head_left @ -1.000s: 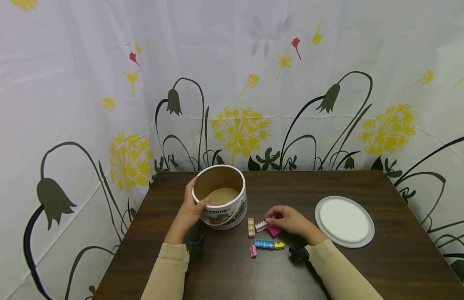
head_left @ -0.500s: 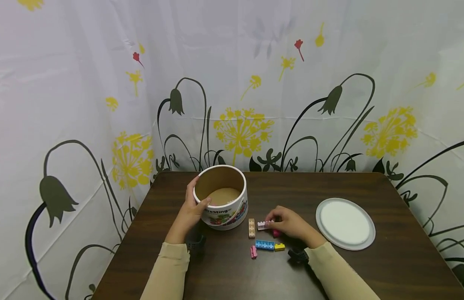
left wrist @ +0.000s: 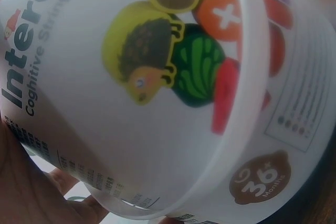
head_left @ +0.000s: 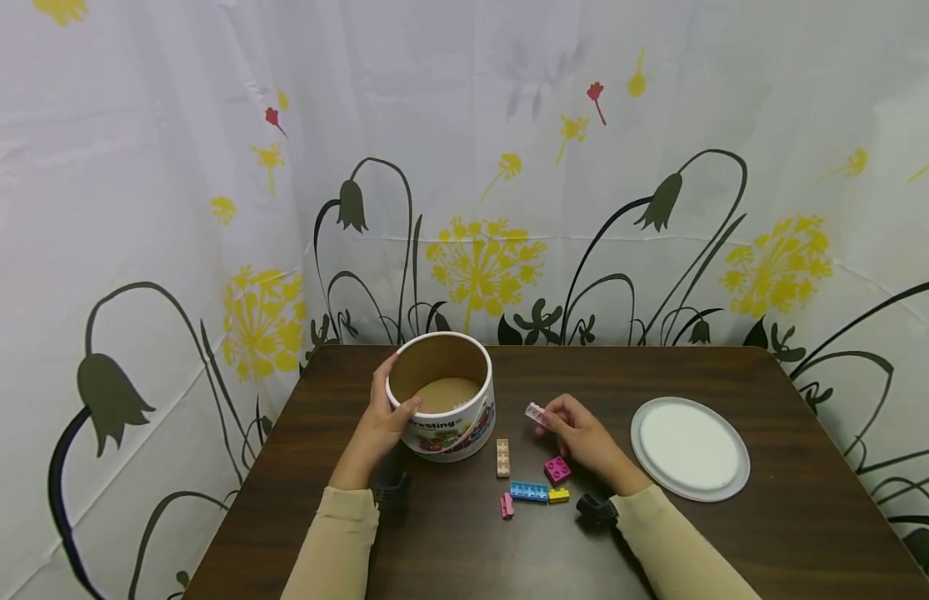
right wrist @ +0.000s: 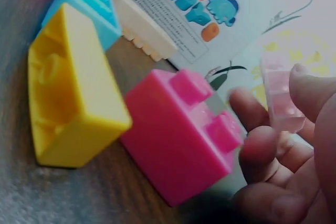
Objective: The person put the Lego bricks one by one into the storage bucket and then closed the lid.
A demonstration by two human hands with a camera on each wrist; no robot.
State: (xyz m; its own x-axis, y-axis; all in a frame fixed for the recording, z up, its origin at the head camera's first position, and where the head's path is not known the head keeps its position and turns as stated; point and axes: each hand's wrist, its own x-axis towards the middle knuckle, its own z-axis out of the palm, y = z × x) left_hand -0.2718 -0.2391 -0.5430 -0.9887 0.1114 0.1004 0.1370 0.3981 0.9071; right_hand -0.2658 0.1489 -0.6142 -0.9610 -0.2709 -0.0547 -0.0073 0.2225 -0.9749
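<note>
My left hand (head_left: 380, 429) grips the near-left rim of a white printed bucket (head_left: 452, 433), thumb over the edge; the left wrist view shows its printed wall (left wrist: 131, 145) up close. Between thumb and fingers my right hand (head_left: 584, 437) pinches a pale pink toy brick (head_left: 536, 415), raised above the table. Below that hand lies a magenta brick (head_left: 557, 470), studs up. Nearby are a blue brick (head_left: 529, 492), a small yellow brick (head_left: 558, 495) on its side, a small pink brick (head_left: 506, 505) and a peach brick (head_left: 502, 458) beside the bucket.
A round white lid (head_left: 690, 450) lies on the dark wooden table (head_left: 809, 500), right of my right hand. A flower-printed curtain (head_left: 464, 167) hangs behind the table's back edge. Inside the bucket, a little pale pink shows at the near side of its floor.
My right hand has picked up the pale pink brick from beside the magenta one and lifted it, uncovering the magenta brick. My left hand stays on the bucket.
</note>
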